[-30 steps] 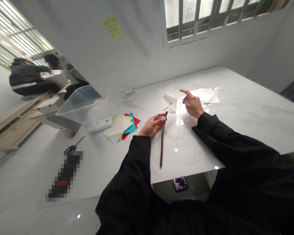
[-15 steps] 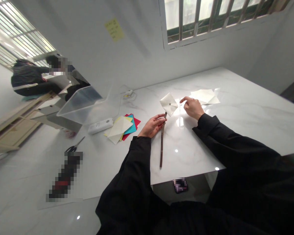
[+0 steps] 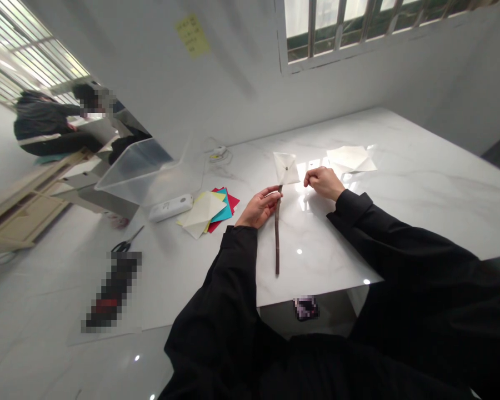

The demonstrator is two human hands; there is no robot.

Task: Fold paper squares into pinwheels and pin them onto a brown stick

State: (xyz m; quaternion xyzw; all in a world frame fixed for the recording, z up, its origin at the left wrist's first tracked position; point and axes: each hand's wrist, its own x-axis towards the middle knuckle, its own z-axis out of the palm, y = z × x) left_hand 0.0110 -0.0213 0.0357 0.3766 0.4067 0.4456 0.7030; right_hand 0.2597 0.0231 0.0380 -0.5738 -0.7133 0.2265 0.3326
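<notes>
My left hand (image 3: 260, 208) grips a thin brown stick (image 3: 277, 239) near its top, with thumb and fingers pinched around it. At the stick's upper end is a cream paper pinwheel (image 3: 290, 174), with a small dark pin at its centre. Just right of the pinwheel, my right hand (image 3: 323, 182) is closed, fingers curled in, and nothing shows in it. It appears apart from the paper. Beyond that hand, folded cream paper (image 3: 352, 159) lies on the white marble-patterned table (image 3: 425, 194).
Left of my left hand lie coloured paper sheets (image 3: 210, 208), a white oblong device (image 3: 170, 208) and a clear plastic bin (image 3: 139, 175). Scissors (image 3: 125, 243) rest nearer me, beside a blurred-out dark item (image 3: 112, 294). Other people (image 3: 45, 125) sit at the far left.
The pinwheel has turned on its pin. My right index finger, held out before, has curled in. The stick hangs a little straighter in my left hand.
</notes>
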